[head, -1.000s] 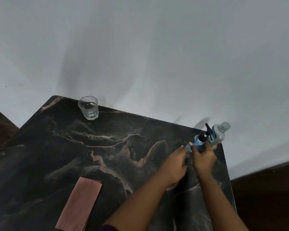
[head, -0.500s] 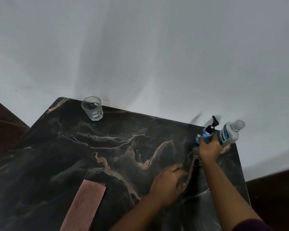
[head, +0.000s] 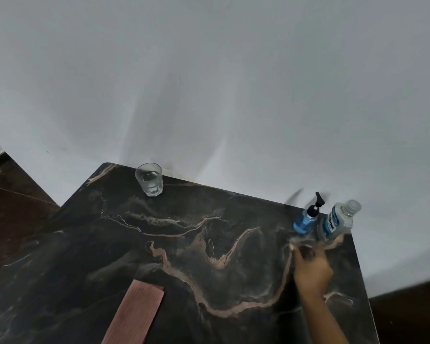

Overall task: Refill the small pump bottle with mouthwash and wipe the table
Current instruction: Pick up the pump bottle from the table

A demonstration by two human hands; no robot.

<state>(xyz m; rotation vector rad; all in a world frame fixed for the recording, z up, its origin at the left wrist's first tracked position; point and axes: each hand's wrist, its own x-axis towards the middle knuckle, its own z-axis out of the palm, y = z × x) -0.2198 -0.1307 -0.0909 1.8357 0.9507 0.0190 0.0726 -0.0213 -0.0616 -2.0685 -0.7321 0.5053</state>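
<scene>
Dark marble with pale pink veins makes up the table [head: 209, 244] we see, set against a plain grey-white wall [head: 233, 83]. At about two o'clock on the table stands the small clear pump bottle [head: 305, 220] filled with blue liquid and topped by a black pump head. Just beside it, on its right, stands the larger clear plastic mouthwash bottle [head: 336, 222] with a blue label and a clear cap, nearly drained. Our right hand [head: 312, 268] reaches in from five o'clock, near the two bottles but apart from them; it is blurred, so we cannot tell whether its fingers are loose or curled. Our left hand is out of sight. At eleven o'clock, near the far edge, a clear faceted drinking glass [head: 149, 180] stands upright. At seven o'clock lies a folded pink ribbed cloth [head: 134, 316], flat on the table.
</scene>
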